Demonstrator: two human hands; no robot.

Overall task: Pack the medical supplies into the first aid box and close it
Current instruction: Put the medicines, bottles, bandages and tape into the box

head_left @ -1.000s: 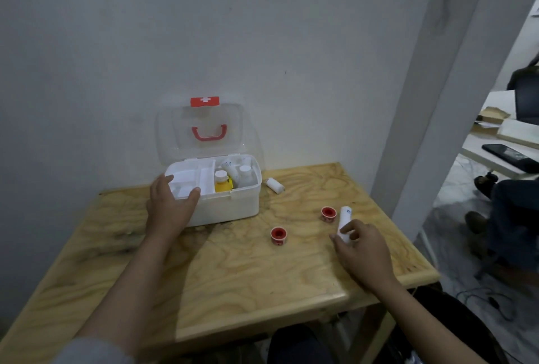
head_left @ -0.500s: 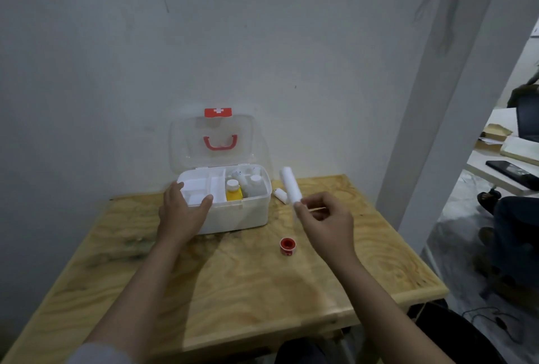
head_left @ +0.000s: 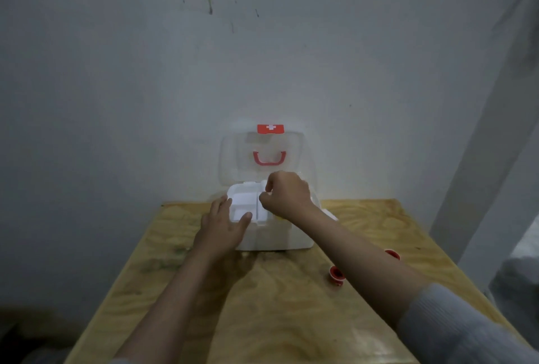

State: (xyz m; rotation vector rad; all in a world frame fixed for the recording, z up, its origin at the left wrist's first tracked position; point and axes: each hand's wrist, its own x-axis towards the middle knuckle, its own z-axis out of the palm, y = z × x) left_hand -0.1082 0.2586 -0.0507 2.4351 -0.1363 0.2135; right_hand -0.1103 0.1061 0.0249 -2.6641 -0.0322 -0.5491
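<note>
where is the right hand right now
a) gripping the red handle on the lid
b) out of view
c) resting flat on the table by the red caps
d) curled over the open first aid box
d: the right hand is curled over the compartments of the open first aid box, below the red handle and away from the red caps.

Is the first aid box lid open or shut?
Open: the clear lid stands upright behind the white first aid box, red handle facing the camera.

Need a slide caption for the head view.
Left hand steadies the open first aid box while the right hand reaches inside; two red caps remain on the table.
</note>
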